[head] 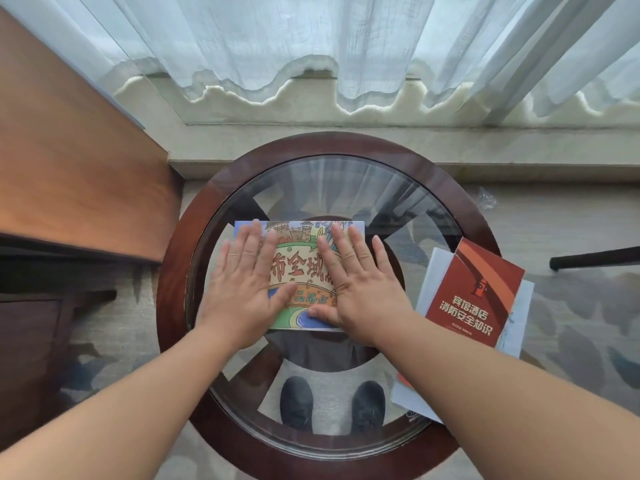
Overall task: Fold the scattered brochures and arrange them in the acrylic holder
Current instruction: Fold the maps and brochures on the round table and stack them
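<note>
A colourful illustrated brochure (298, 268) lies flat in the middle of the round glass table (349, 188). My left hand (244, 289) presses on its left half with straight, spread fingers. My right hand (360, 289) presses flat on its right half in the same way. A red brochure (476, 292) with white lettering lies at the table's right edge on top of white sheets (519, 320). Another white sheet (412, 400) shows under my right forearm. No acrylic holder is in view.
The table has a dark wooden rim (173, 289); my two shoes (296, 401) show through the glass. A wooden desk (79, 174) stands at the left. A curtain (311, 46) hangs over the window sill behind. A dark rod (595, 258) lies on the carpet at right.
</note>
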Available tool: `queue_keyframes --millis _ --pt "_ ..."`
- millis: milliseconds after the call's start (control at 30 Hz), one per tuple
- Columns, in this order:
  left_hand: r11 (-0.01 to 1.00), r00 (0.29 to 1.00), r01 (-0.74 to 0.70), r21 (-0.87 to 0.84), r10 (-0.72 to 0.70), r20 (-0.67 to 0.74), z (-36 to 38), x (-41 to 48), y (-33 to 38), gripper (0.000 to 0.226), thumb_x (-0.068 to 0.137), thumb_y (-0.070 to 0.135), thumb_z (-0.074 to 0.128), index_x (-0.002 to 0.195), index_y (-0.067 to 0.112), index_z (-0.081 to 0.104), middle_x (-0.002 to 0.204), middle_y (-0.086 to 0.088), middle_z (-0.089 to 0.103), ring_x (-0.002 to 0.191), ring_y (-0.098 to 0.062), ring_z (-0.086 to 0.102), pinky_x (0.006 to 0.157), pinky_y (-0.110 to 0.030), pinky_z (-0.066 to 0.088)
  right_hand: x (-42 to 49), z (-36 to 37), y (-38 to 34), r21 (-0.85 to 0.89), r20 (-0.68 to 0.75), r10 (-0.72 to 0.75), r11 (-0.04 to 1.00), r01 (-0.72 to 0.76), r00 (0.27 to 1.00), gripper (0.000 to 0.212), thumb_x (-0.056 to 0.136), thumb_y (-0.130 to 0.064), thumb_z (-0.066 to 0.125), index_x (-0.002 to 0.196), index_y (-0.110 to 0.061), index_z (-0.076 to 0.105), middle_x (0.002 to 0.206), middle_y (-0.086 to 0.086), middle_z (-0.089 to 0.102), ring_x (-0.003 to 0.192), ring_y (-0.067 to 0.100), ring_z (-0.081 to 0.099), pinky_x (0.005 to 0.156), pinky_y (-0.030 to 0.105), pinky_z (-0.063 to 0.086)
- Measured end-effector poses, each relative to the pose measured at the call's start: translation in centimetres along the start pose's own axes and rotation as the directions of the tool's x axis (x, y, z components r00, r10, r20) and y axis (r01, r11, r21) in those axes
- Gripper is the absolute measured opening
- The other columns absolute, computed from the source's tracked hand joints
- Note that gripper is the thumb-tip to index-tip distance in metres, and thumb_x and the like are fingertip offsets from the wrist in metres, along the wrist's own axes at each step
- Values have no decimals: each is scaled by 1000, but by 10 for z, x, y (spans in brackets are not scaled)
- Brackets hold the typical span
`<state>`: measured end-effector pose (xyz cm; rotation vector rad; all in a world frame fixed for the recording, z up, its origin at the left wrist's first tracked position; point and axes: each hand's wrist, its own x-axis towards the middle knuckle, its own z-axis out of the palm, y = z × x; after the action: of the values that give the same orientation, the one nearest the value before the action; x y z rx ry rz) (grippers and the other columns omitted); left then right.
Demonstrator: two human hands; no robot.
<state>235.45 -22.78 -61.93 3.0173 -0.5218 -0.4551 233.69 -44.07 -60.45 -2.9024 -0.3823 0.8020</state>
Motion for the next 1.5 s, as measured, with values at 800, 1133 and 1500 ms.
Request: queue_keyframes --millis 800,1133,1500 --pt "952 949 -293 91 278 151 -14 -30 156 77 94 62 20 156 22 1 165 -2 -8 148 -22 -22 115 -50 -22 -121 10 60 476 57 664 638 -605 746 113 77 -55 74 156 -24 0 161 17 -7 149 33 6 114 41 29" --pt "957 949 -283 69 270 161 -12 -62 134 75 92 65 15 156 27 11 164 -5 -4 147 -27 -21 117 -52 -12 -110 -3 55 355 74 485 804 -477 872 113 82 -45 73 156 -19 -8 164 0 -13 151 24 -3 113 37 31" --pt "997 987 69 45 -75 140 -13 -42 65 62 101 44 19 152 35 -15 163 2 -18 149 -22 -20 118 -59 0 -111 -4 48 341 108 504 791 -508 857 112 84 -40 73 156 -16 -10 164 4 -15 152 25 -5 113 41 33"
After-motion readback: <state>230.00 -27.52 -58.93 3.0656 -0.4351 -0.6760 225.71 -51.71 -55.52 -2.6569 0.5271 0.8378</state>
